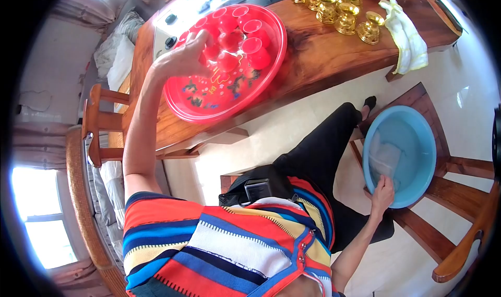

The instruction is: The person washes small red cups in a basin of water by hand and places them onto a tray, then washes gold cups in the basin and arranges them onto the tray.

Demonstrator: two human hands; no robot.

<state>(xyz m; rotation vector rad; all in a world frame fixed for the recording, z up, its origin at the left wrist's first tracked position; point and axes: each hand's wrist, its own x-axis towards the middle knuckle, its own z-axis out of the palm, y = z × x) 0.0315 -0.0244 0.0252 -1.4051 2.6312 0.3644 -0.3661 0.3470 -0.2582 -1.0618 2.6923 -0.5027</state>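
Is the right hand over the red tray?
No, the right hand is at the blue basin, while the left hand is over the red tray.

No text can be read; the yellow marks (pixel 221 78) on the red tray (pixel 175 92) (small, blurred) are illegible.

The blurred left hand (pixel 186 57) partly hides red cups (pixel 227 63) beneath it.
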